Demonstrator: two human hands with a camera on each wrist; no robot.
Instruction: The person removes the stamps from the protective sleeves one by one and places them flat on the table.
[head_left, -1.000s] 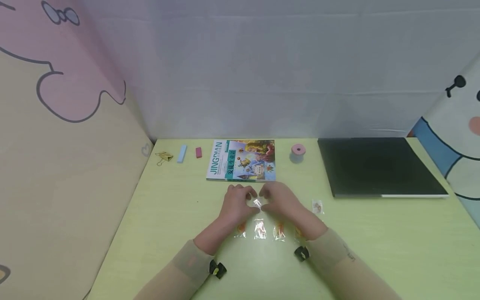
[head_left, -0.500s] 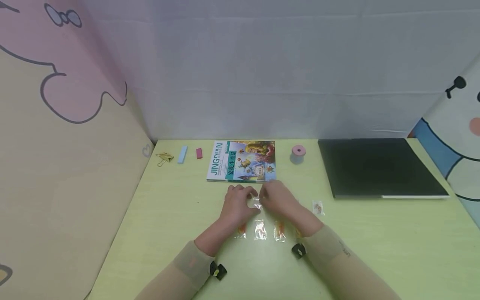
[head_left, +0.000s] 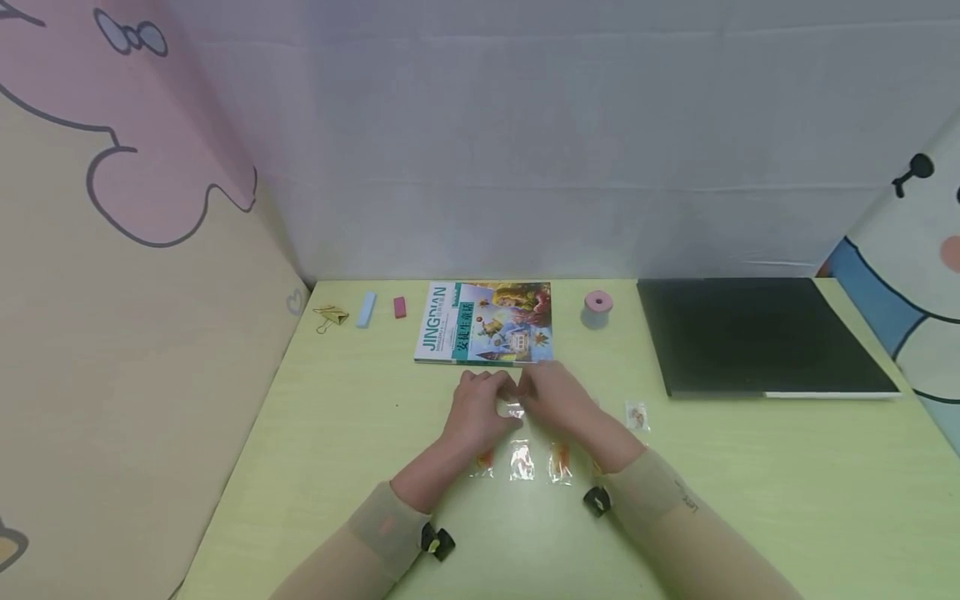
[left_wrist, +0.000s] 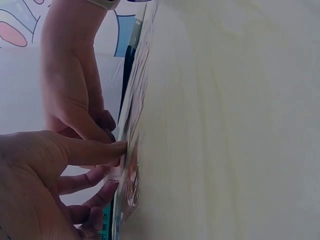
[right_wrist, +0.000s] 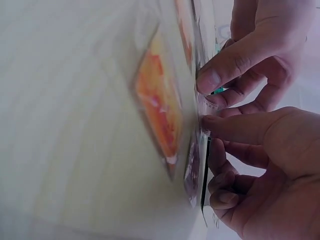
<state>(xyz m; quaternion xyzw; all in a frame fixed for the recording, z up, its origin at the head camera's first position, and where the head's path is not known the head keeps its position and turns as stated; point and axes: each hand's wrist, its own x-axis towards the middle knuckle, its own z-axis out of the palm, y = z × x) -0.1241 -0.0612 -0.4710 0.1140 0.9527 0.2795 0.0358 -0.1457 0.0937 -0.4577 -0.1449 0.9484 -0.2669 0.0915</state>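
A small clear plastic packet [head_left: 515,410] lies between the two hands, just in front of the book. My left hand [head_left: 476,408] curves round its left side and holds it with thumb and fingers. The right hand [head_left: 557,400] pinches the packet's far right edge; in the right wrist view its thumb and bent fingers [right_wrist: 227,200] meet close to the left thumb [right_wrist: 209,80]. Nearer the body lie several similar packets in a row, including a shiny one [head_left: 521,461] and one with an orange print [head_left: 559,463]. The right forearm partly covers the row's right end.
Behind the hands lies a picture book [head_left: 483,323]. A pink-topped spool [head_left: 597,309], a black flat panel [head_left: 765,337] and another packet [head_left: 637,415] are to the right. At far left sit a gold binder clip [head_left: 331,316], a blue bar [head_left: 366,310] and a pink eraser-like block [head_left: 400,307].
My right hand has drawn its thumb in from the packet's near side toward its bent fingers at the far edge. The left hand has stayed almost in place.
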